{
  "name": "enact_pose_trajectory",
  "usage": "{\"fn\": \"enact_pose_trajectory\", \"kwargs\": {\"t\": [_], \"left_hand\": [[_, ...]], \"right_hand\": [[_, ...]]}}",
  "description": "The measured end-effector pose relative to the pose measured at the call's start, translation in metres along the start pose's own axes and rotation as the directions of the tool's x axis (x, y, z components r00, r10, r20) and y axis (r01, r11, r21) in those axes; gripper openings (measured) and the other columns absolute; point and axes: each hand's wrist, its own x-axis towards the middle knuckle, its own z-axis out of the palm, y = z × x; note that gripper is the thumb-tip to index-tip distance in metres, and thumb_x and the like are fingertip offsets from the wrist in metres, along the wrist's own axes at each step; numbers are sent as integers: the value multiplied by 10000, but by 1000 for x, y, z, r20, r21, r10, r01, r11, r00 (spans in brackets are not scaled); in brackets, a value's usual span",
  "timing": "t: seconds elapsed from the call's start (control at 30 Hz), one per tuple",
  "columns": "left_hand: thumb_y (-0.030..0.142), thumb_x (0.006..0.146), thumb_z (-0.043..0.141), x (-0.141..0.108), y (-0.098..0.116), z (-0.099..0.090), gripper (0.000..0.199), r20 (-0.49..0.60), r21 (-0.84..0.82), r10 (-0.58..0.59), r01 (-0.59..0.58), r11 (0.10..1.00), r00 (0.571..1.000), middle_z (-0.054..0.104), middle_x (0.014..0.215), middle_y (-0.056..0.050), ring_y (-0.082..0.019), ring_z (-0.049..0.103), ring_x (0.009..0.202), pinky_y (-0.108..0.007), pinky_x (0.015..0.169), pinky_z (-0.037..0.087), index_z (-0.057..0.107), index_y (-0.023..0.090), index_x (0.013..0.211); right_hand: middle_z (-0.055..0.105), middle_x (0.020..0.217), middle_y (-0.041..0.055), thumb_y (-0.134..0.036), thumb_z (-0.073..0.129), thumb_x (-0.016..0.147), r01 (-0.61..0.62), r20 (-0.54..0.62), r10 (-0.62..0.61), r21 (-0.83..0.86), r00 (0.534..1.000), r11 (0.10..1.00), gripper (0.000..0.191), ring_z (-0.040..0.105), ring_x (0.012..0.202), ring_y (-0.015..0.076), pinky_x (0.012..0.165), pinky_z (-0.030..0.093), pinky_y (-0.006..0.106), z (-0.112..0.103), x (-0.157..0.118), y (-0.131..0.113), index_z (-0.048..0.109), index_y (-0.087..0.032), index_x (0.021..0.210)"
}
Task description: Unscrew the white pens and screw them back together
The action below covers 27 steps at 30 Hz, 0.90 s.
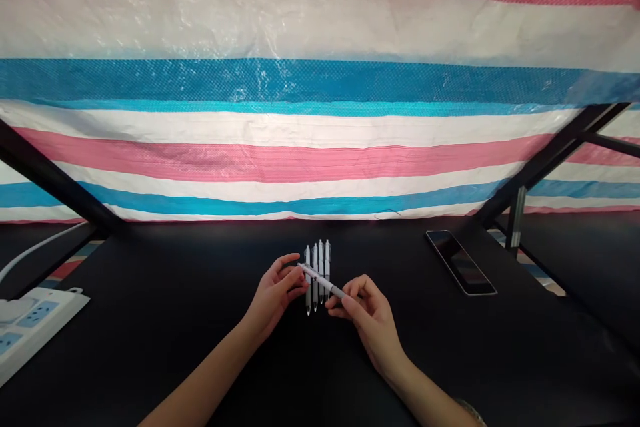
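White plastic retractable pens (321, 260), four of them, lie side by side on the black worktop (150, 347). A fifth white pen (320, 280) crosses just above the row, pinched at opposite ends by the left hand (274, 295) and right hand (367, 320) (only a short gap separates them). A loosened grip could drop it onto the row, knocking the neat line askew.

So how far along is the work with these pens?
Done: four white pens lie side by side on the black table, tips toward the person. In hand: a fifth white pen is held across the row by the left hand and right hand. Left: that pen does not yet lie with the others; anything beyond it cannot be told from this view.
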Motion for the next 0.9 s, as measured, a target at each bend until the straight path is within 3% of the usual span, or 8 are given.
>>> {"fn": "enact_pose_trajectory", "kwargs": {"t": [0.23,0.33,0.4,0.5,0.57,0.63,0.77,0.9], "left_hand": [[307,724,717,-1,1,0,225,26,-8,-35,35,999,999,612,699,0,-102,586,634,-206,631,495,666,167,892],[293,726,720,0,1,0,196,37,-26,-35,36,999,999,604,704,4,-91,572,643,-189,638,483,686,163,869],[293,736,713,1,2,-1,183,46,-40,-30,32,999,999,603,710,2,-90,566,650,-187,636,480,690,161,860],[296,755,696,0,2,-1,171,65,-36,-27,30,999,998,634,767,-20,-105,582,687,-202,651,486,688,157,855],[293,755,696,-1,3,-1,173,75,-14,-37,38,999,996,659,805,-39,-121,600,712,-213,662,492,684,155,858],[288,748,702,-2,3,0,173,88,3,-44,44,999,995,675,807,-50,-133,615,723,-219,666,496,680,152,854],[275,738,712,-3,3,0,155,90,20,-28,26,999,996,684,770,-48,-140,629,723,-223,669,502,658,150,811],[271,735,714,-3,3,0,164,61,63,10,-14,998,998,673,727,-31,-128,620,682,-217,644,498,604,152,707]], "right_hand": [[528,771,3,-356,680,749,32,111,-22,-88,994,996,289,619,761,175,689,527,325,0,-1,5,440,-196,742],[564,732,-11,-343,690,738,-121,220,134,-72,966,990,300,629,685,164,643,527,324,0,-2,9,439,-194,811],[582,722,-10,-371,651,767,-292,296,283,-16,912,956,304,641,646,168,595,527,315,0,-2,13,447,-188,899],[607,693,18,-459,514,847,-498,445,435,29,783,866,356,639,577,164,509,506,274,-4,-3,18,469,-161,1036],[598,649,19,-473,489,858,-568,508,491,-5,708,823,393,610,501,138,441,463,220,-7,-3,21,513,-126,1040],[580,589,9,-452,513,850,-592,516,533,-62,671,804,383,559,418,99,369,379,162,-10,-2,22,567,-91,965],[561,491,-3,-446,536,823,-578,445,574,-143,688,803,372,457,309,54,289,204,135,-11,-1,20,599,-79,825],[543,442,-19,-437,561,790,-520,339,574,-243,746,819,345,417,272,50,276,162,143,-7,-1,18,598,-94,772]]}}
